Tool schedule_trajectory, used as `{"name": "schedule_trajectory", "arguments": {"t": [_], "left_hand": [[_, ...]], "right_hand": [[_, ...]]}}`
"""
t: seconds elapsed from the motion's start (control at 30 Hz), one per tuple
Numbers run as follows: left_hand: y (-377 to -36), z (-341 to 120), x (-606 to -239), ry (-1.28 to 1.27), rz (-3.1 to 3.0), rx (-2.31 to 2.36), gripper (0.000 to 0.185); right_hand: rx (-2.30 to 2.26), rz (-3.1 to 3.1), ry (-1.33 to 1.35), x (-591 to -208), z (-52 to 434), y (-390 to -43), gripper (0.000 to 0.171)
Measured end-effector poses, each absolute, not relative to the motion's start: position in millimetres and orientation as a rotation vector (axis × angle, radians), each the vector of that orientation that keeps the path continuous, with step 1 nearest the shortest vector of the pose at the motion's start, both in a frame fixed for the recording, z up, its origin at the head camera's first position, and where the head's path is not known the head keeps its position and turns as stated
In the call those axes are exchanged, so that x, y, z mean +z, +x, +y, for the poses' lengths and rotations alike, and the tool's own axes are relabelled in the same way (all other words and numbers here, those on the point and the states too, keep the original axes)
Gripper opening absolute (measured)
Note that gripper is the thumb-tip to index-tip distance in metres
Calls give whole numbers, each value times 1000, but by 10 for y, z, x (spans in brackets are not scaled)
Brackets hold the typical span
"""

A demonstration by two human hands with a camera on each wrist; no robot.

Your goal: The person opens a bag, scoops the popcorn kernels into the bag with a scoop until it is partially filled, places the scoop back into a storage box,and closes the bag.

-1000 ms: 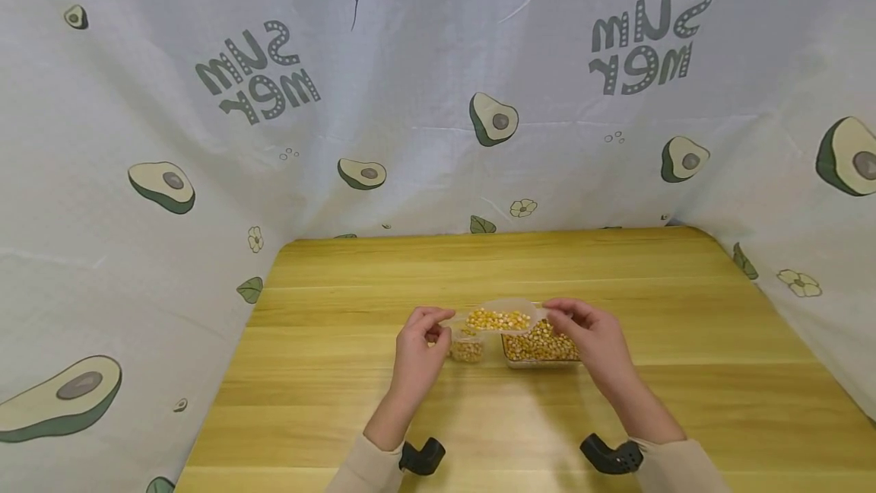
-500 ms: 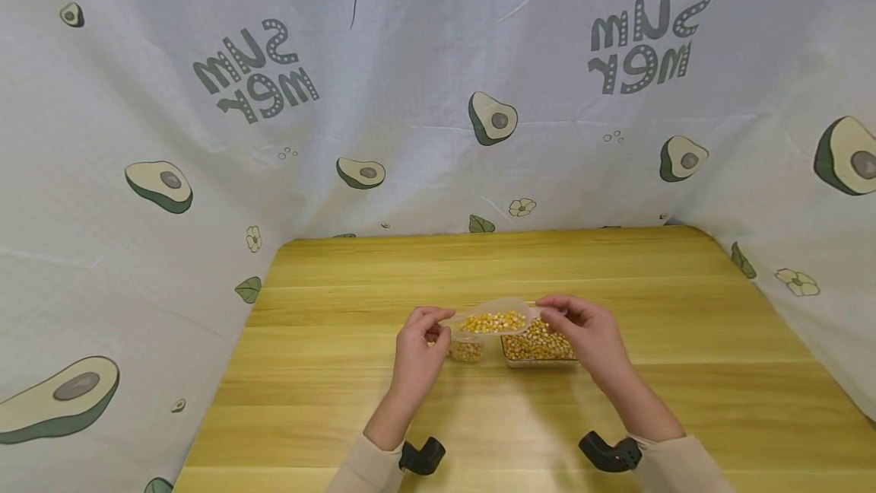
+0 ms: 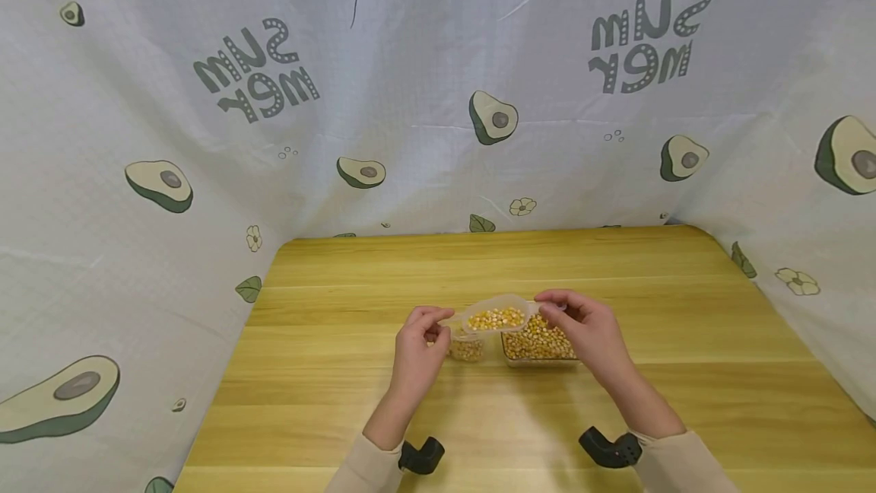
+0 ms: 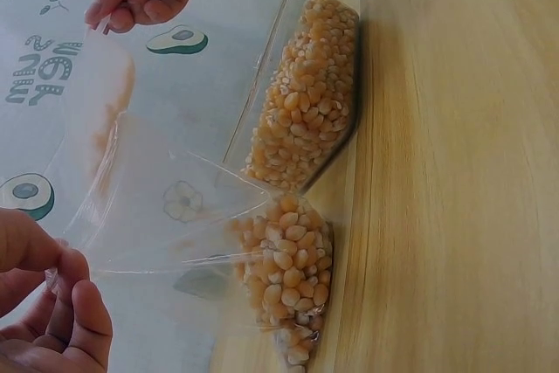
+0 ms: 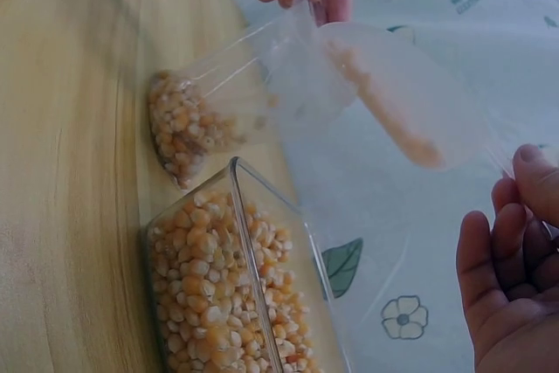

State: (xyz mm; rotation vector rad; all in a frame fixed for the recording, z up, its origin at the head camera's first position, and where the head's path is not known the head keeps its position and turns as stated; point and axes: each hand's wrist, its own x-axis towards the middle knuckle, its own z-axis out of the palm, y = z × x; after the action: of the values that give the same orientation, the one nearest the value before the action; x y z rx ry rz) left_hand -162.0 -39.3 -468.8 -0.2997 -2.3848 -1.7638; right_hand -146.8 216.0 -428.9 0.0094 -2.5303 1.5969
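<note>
My left hand (image 3: pixel 420 348) pinches the top edge of a clear plastic bag (image 4: pixel 166 207), whose bottom holds corn kernels (image 4: pixel 293 259) and rests on the table. Between thumb and fingers, my right hand (image 3: pixel 582 326) grips the handle of a translucent white scoop (image 3: pixel 503 306). Yellow kernels (image 3: pixel 496 318) lie in the scoop, and its front end is at the bag's mouth. Right beside the bag stands a clear rectangular container (image 5: pixel 236 216) full of corn kernels, partly below the right hand in the head view.
A wooden table (image 3: pixel 328 386) carries everything. White cloth (image 3: pixel 424 97) printed with avocados hangs behind it and at both sides. Black wrist mounts (image 3: pixel 422 456) sit on both forearms.
The scoop has shifted slightly left toward the bag with the right hand, and its near side now looks a little more tilted. The left hand stays on the bag's edge.
</note>
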Motion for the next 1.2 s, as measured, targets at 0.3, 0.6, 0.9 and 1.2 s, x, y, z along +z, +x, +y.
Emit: {"name": "schedule_trajectory", "arguments": {"t": [0.3, 0.6, 0.9, 1.2], "left_hand": [[-1627, -393, -4687, -318, -2391, -1753, 27], [-1634, -392, -4684, -307, -2395, -1752, 26], [-1636, -393, -4686, -294, -2404, -1770, 27], [-1636, -388, -4692, -299, -2395, -1770, 27]], "right_hand": [[1464, -2530, 94, -4301, 2137, -1478, 18], [1375, -2498, 216, -4291, 2093, -1488, 14], [1349, -2510, 175, -4263, 2097, -1493, 13], [1362, -2468, 203, -4247, 2123, -1474, 13]]}}
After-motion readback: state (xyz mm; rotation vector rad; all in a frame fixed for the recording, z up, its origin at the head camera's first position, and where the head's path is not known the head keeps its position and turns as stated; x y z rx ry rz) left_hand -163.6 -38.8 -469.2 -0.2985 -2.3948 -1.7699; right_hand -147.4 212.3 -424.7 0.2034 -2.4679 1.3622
